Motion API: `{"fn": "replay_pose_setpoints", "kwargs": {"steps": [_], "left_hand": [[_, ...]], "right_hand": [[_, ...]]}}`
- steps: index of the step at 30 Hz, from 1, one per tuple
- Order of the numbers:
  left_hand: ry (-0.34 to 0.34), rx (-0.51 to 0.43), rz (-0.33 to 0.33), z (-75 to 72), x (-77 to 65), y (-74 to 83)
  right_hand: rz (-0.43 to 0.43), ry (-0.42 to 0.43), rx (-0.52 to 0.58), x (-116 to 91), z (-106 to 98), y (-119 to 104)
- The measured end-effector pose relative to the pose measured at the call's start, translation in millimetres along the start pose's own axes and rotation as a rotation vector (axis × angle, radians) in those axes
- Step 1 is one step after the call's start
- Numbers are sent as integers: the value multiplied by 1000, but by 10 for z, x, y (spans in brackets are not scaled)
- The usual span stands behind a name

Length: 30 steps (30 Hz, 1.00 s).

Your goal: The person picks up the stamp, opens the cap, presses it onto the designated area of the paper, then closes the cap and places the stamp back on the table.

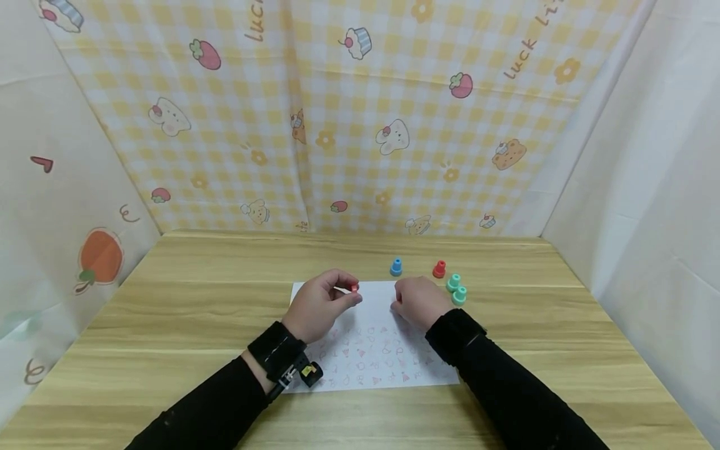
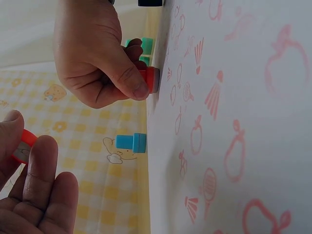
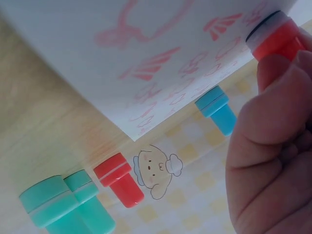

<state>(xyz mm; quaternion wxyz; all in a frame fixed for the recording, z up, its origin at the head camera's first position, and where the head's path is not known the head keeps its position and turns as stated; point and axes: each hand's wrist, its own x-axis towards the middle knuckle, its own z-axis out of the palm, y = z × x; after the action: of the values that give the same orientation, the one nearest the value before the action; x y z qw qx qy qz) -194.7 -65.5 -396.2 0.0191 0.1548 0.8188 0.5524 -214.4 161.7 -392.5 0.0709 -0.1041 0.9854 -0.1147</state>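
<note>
My left hand (image 1: 316, 307) pinches a small red cap (image 2: 22, 150) between thumb and fingers, above the left part of a white sheet of paper (image 1: 374, 306). My right hand (image 1: 422, 301) grips a red stamp (image 3: 280, 39), its face turned down to the upper right part of the sheet. Whether that face touches the paper, I cannot tell. Rows of pink stamped prints, among them shuttlecocks (image 2: 214, 95), rackets (image 2: 209, 187) and fruit shapes (image 2: 196, 136), cover the sheet's lower part. In the head view the right hand hides the stamp.
Behind the sheet stands a blue stamp (image 1: 396, 267). A red stamp (image 1: 439, 269) and two mint green stamps (image 1: 457, 290) stand right of it, the green ones close to the right hand. The wooden table (image 1: 214, 269) ends at a checked curtain (image 1: 349, 169).
</note>
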Motion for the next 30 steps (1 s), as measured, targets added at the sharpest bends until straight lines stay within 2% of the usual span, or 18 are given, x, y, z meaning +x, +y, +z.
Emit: {"fn": "replay_pose_setpoints", "kwargs": {"steps": [13,17,21,23,30], "left_hand": [[-4,9,8,25,-3,-7],[-16,13,16,31,-6,-1],[-27,19,24,25,-4,5],[-33,20,28,19,-4,4],[-40,27,38,32,-22,11]], "right_hand": [[4,-6,42,-12,10,54],[23,41,141,-42,-71,146],[23,192,284,-114,-221,289],[15,240,358,-146,-277,351],[19,214,520,-209,-344,437]]}}
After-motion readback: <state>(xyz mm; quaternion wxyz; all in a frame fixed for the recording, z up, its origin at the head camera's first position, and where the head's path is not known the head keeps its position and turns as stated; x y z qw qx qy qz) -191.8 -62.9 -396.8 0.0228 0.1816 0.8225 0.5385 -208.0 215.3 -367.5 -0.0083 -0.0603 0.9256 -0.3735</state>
